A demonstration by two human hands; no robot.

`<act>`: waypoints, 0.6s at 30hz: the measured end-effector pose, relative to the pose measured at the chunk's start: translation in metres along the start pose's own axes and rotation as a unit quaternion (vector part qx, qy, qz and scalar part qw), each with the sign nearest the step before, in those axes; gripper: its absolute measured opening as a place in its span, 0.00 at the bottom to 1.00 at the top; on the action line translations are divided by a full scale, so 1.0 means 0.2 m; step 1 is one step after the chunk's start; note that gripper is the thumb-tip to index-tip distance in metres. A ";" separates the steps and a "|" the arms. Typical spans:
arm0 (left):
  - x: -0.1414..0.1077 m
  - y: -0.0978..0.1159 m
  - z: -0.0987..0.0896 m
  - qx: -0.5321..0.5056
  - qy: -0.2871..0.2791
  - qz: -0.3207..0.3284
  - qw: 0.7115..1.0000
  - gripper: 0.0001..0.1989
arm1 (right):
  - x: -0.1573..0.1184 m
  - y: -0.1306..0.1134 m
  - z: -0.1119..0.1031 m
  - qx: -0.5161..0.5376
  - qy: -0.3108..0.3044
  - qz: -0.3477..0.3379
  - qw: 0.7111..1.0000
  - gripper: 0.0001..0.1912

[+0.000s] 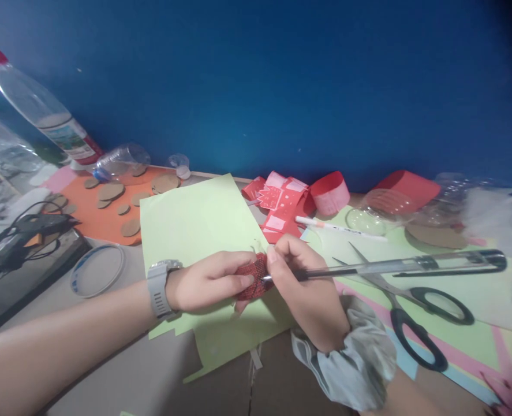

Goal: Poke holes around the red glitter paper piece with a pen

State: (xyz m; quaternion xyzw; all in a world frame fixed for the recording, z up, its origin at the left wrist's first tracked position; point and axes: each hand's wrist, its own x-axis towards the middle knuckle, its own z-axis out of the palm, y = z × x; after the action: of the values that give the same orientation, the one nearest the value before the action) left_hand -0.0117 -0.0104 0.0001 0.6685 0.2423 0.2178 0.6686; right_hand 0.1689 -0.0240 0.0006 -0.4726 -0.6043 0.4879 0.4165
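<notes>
My left hand [215, 283], wearing a grey watch [163, 289], is closed on a small red-and-black patterned piece [251, 280]; its material is hard to make out. My right hand [301, 283] grips a pen [394, 267] with a clear barrel and a black end. The pen's silver tip points left and meets the patterned piece, while the right fingertips also seem to touch the piece's edge. A grey scrunchie [351, 358] circles my right wrist. Beneath both hands lies a light green paper sheet [190, 214].
Black-handled scissors [405, 300] lie partly open on coloured paper at right. Red paper shapes [284, 199] and a white marker [340, 228] sit behind my hands. At left are cardboard discs [111, 192] on orange paper, a tape roll [97, 270] and a tilted bottle [43, 110].
</notes>
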 end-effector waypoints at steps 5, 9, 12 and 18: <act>0.00 0.00 0.01 -0.001 0.012 0.009 1.000 0.13 | 0.01 0.00 0.00 0.003 0.004 0.003 1.000 0.16; 0.01 0.00 0.01 -0.002 0.009 0.008 1.000 0.12 | 0.01 0.00 0.00 0.012 0.003 0.009 1.000 0.15; 0.01 -0.01 0.01 -0.010 0.008 0.001 1.000 0.13 | 0.01 0.00 -0.01 0.020 0.002 0.008 1.000 0.15; 0.01 0.00 0.00 0.009 0.002 0.004 1.000 0.13 | 0.00 0.00 -0.01 0.017 0.028 -0.009 0.999 0.16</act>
State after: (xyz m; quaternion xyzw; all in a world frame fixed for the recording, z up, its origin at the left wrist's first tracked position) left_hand -0.0107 -0.0092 -0.0003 0.6749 0.2433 0.2196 0.6611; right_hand 0.1701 -0.0245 0.0014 -0.4733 -0.5885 0.4810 0.4454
